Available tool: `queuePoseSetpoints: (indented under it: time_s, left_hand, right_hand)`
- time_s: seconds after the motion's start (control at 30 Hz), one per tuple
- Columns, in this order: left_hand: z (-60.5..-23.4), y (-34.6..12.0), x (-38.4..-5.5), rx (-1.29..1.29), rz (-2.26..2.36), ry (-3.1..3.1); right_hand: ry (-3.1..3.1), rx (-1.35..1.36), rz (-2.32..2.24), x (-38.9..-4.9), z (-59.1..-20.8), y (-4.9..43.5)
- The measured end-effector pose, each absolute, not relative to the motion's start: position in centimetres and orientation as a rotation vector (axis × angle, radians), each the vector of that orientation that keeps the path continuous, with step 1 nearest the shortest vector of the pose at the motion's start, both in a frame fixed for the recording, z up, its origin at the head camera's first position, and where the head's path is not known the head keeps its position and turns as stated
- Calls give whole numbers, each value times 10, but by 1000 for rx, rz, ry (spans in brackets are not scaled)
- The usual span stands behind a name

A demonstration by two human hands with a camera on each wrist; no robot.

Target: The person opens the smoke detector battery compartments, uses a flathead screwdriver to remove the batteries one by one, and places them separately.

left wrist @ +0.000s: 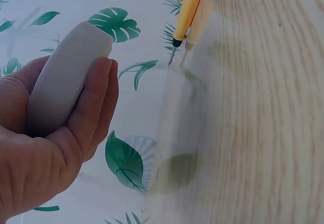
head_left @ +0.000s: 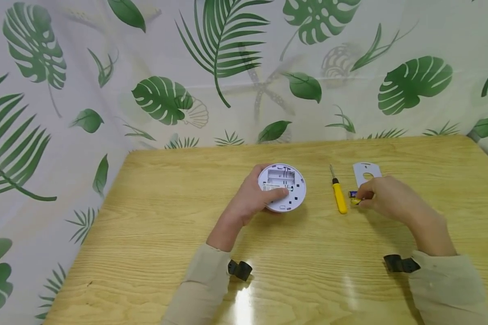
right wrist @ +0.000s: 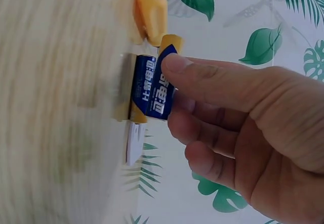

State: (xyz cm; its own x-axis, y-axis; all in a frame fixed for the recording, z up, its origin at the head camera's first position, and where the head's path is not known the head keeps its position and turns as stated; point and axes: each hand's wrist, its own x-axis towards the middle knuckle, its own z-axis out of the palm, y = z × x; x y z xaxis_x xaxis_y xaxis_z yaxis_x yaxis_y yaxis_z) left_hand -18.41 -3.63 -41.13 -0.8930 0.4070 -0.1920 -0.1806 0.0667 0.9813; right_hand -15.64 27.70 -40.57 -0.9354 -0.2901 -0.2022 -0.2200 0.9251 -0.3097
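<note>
Hands are well apart over a wood-look table, and both are busy. Left hand has a solid grip on a round white device, fingers wrapped around its edge, thumb flat across the face, which points up so you can see the open battery bay. Right hand is over on the right side, pinching a blue and yellow battery between thumb and fingers. Second battery, same colors, is right beside it; can't tell if the two touch. White plate with a round hole lies just past them, partly behind the right hand. Yellow-handled screwdriver sits between the hands, nearer the batteries, tip pointing at the leaf-print cloth behind the table.
</note>
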Motion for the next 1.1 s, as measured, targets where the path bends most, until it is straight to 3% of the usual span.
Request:
queuePoseSetpoints:
  time_s: [0.63,1.1]
  left_hand:
    - [-411,-39,-183,232,1874,1939]
    - [-411,-38,-184,252,1866,1927]
  right_hand:
    - [2836,-421,-375,-161,-416,277]
    - [2868,-299,-489,-159,-422,282]
